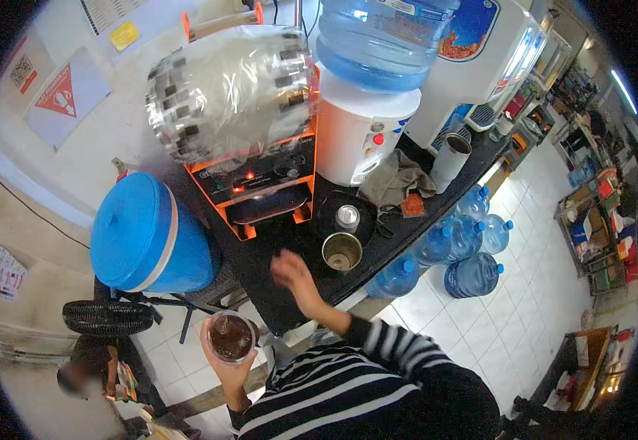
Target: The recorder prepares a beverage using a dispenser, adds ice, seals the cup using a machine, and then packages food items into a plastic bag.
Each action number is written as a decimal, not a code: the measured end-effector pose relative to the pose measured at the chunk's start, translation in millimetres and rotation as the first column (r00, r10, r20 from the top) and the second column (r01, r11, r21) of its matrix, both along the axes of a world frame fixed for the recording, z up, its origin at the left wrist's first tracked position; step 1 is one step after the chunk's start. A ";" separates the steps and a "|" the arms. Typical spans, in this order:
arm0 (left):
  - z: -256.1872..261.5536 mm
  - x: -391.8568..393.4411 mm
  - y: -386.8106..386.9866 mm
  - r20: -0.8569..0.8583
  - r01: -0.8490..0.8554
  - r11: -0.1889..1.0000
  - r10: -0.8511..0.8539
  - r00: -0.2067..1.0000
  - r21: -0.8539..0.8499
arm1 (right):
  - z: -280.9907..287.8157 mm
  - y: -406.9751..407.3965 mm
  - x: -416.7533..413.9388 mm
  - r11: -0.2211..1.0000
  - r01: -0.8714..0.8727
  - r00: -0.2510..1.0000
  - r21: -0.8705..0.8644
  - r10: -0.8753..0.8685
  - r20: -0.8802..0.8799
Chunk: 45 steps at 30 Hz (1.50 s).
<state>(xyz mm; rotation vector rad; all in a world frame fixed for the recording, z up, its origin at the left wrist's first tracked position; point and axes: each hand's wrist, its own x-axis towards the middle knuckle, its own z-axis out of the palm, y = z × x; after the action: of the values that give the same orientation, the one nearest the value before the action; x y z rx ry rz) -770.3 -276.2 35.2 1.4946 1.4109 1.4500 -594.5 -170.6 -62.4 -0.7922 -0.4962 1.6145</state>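
Observation:
In my left hand [228, 368] is a clear plastic cup [232, 338] of dark brown drink, held upright beside the counter's near edge. My right hand [291, 272] hovers over the black counter [264, 297], blurred by motion; nothing shows in it, but its finger spacing is unclear. Just right of it stands a metal cup [342, 251] with an open top. Behind that cup, a silver can [347, 218] sits on a round black tray [324, 208]. A cup sealing machine [255, 181] with orange edges and lit red lights faces me, a big roll of printed film [231, 93] on top.
Left of the counter stands a blue lidded drum [132, 234] near a black fan [107, 318]. A water dispenser [360, 132], a grey cloth [396, 179] and a tall white tumbler [451, 162] occupy the back right. Several water bottles [464, 236] stand on the floor. Another person [90, 363] is at lower left.

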 end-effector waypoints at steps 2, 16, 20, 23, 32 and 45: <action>-3.1 -1.6 -4.2 0.006 -0.008 1.000 0.008 1.000 0.026 | 33.7 64.4 -18.6 0.943 0.271 0.922 -0.195 -0.313 -0.229; 27.2 21.6 46.8 -0.015 0.058 0.988 -0.057 0.998 0.144 | 23.5 3.0 2.7 0.965 0.208 0.954 -0.158 -0.236 -0.186; 47.1 45.1 98.5 -0.129 0.100 0.956 -0.066 0.989 0.276 | 19.6 2.9 3.0 0.975 0.191 0.953 -0.115 -0.213 -0.216; 53.9 66.0 129.2 -0.138 0.100 0.928 -0.053 0.989 0.358 | 14.2 -2.8 0.8 0.976 0.188 0.951 -0.106 -0.208 -0.227; 45.1 89.3 165.4 -0.187 0.192 0.918 -0.133 0.973 0.348 | 23.1 -22.8 5.8 0.965 0.181 0.953 -0.188 -0.219 -0.208; 15.7 107.5 186.3 -0.218 0.177 0.943 -0.116 0.969 0.283 | 31.9 -36.7 4.7 0.961 0.199 0.949 -0.191 -0.237 -0.207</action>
<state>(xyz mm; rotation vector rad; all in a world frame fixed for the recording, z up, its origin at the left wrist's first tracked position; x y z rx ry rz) -662.8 -89.9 50.9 1.9399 1.1954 1.5045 -589.8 -207.3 -30.5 -0.7464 -0.1027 1.5280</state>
